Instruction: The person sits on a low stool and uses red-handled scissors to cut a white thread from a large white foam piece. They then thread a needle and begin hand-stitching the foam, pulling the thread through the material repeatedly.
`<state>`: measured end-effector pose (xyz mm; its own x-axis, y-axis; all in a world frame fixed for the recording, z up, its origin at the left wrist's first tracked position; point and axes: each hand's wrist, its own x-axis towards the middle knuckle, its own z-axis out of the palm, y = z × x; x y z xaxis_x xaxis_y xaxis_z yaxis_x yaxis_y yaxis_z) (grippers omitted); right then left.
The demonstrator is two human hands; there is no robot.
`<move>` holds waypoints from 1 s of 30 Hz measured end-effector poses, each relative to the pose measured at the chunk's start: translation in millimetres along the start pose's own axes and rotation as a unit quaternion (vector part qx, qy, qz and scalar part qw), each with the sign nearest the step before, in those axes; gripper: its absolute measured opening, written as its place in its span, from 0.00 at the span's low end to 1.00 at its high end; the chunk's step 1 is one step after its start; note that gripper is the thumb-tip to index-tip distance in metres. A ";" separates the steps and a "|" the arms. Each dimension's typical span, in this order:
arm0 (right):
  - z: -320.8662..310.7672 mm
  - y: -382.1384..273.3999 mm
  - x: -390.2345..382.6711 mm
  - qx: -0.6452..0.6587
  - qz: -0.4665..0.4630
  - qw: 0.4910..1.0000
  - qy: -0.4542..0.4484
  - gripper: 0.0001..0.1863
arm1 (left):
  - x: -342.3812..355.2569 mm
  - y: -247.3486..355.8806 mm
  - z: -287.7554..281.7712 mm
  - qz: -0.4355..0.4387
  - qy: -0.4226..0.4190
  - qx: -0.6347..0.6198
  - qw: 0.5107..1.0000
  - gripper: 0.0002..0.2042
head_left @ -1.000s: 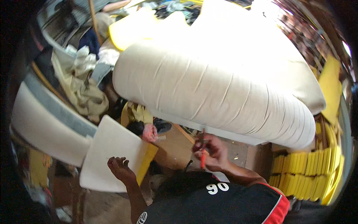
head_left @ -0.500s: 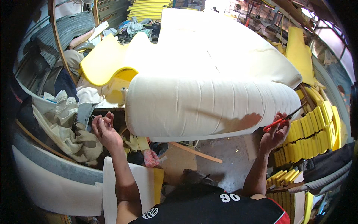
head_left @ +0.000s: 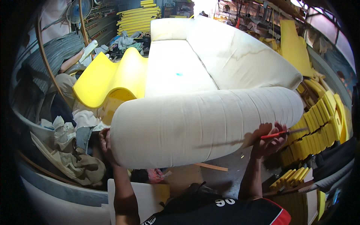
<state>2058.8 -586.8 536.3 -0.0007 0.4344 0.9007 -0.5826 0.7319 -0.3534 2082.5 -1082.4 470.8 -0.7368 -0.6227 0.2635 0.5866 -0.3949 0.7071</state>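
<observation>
A cream upholstered sofa [head_left: 168,63] has a thick, wrinkled rolled armrest [head_left: 180,127] facing me. My left hand [head_left: 106,148] grips the left end of that armrest, fingertips partly hidden behind it. My right hand [head_left: 272,140] holds red-handled scissors [head_left: 273,135] at the right part of the armrest, blades pointing right, the hand's shadow falling on the fabric.
Wavy yellow foam [head_left: 93,82] lies left of the sofa, above crumpled fabric [head_left: 82,165]. Stacked yellow foam pieces [head_left: 315,127] stand right, more [head_left: 137,20] at the back. A pale padded piece [head_left: 135,202] and wooden strip [head_left: 212,167] lie below.
My view has lifted to show more of the sofa. My left hand has moved from open air onto the armrest's end. My right hand, still holding the scissors, has moved right along the armrest.
</observation>
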 end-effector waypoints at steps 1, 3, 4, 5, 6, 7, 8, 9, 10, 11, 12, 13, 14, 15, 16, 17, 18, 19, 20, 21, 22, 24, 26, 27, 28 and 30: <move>6.7 -3.6 -6.5 0.008 0.036 0.999 0.018 0.23 | 5.5 1.1 -17.2 0.024 -0.001 0.012 1.000 0.10; 14.5 -0.8 -12.9 0.022 0.054 0.998 0.028 0.25 | 20.4 -13.6 -58.5 0.066 0.003 0.029 0.997 0.11; 13.8 8.0 -11.9 0.024 0.034 0.999 0.017 0.26 | 20.5 -18.8 -58.9 0.075 0.008 0.047 0.996 0.10; 14.4 17.4 -11.5 0.029 0.015 0.999 0.006 0.26 | 18.8 -23.1 -57.6 0.080 0.012 0.069 0.994 0.10; 18.7 27.8 -9.6 0.060 -0.023 0.998 0.023 0.27 | 12.8 -25.1 -49.5 0.074 0.016 0.083 0.994 0.09; 16.0 33.7 -8.1 0.028 -0.023 0.999 0.032 0.27 | 4.6 -26.6 -42.4 0.068 0.019 0.090 0.993 0.09; 15.4 37.3 -9.7 0.012 -0.008 0.999 0.041 0.27 | -7.4 -11.7 -35.0 0.075 0.024 0.110 0.991 0.09; 13.1 42.9 -6.9 0.002 -0.010 0.999 0.050 0.28 | -20.4 -14.0 -33.8 0.067 0.034 0.115 0.990 0.08; 13.8 50.1 -4.5 -0.005 -0.012 0.998 0.063 0.28 | -28.1 -19.6 -29.6 0.064 0.039 0.122 0.990 0.08; 15.9 55.9 -3.7 -0.008 -0.011 0.997 0.073 0.29 | -38.2 -21.1 -27.9 0.065 0.049 0.134 0.988 0.08; 12.2 67.9 -2.6 -0.021 -0.005 0.997 0.074 0.29 | -44.7 -24.0 -21.3 0.065 0.056 0.148 0.985 0.07; 14.5 78.5 -1.2 -0.014 -0.007 0.998 0.065 0.29 | -51.2 -23.7 -14.1 0.068 0.064 0.167 0.981 0.07; 14.6 90.0 3.3 -0.008 -0.008 0.998 0.059 0.30 | -55.0 -22.0 1.0 0.079 0.069 0.186 0.977 0.07; 7.9 120.4 6.9 -0.009 -0.070 0.997 0.037 0.29 | -60.4 -23.1 16.2 0.083 0.072 0.207 0.972 0.06; -4.9 146.0 19.3 -0.017 -0.149 0.989 0.017 0.28 | -58.8 -35.1 34.0 0.081 0.064 0.213 0.972 0.06; -14.1 173.8 26.7 -0.015 -0.216 0.976 -0.006 0.27 | -62.6 -40.8 52.7 0.088 0.060 0.226 0.968 0.06; -27.1 206.3 29.3 -0.002 -0.179 0.984 0.005 0.25 | -67.0 -40.8 69.0 0.098 0.056 0.243 0.963 0.06; -17.7 200.9 33.1 0.016 -0.106 0.994 0.027 0.23 | -70.6 -45.5 86.3 0.105 0.049 0.255 0.960 0.05; -10.1 194.2 39.8 0.034 -0.037 0.998 0.049 0.22 | -72.7 -52.1 102.6 0.111 0.039 0.262 0.958 0.05; 11.6 166.1 42.7 0.066 0.084 0.991 0.075 0.20 | -77.2 -54.9 117.0 0.121 0.033 0.278 0.952 0.05; 9.9 177.7 48.8 0.056 0.118 0.988 0.084 0.21 | -77.6 -60.2 130.8 0.126 0.023 0.280 0.951 0.05; 4.3 196.6 55.7 0.118 0.077 0.989 0.053 0.21 | -82.7 -71.7 152.0 0.115 0.006 0.250 0.961 0.05; -9.8 247.4 70.7 0.178 0.054 0.983 0.002 0.22 | -86.7 -77.9 167.0 0.079 0.004 0.136 0.988 0.04; -22.7 276.8 78.3 0.200 0.051 0.978 -0.038 0.23 | -87.1 -69.8 175.9 0.074 0.003 0.155 0.985 0.04; -4.2 247.6 70.2 0.067 0.020 0.997 -0.033 0.24 | -86.6 -71.1 173.7 0.097 -0.003 0.169 0.981 0.05; -2.9 226.8 74.8 0.089 0.048 0.995 0.007 0.18 | -91.7 -67.3 168.8 0.097 -0.014 0.163 0.982 0.05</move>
<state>1929.0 -386.8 522.8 -0.0527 0.5068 0.8604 -0.7154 0.5820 -0.3866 2053.8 -884.8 509.8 -0.6328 -0.6445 0.4291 0.5813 -0.0294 0.8132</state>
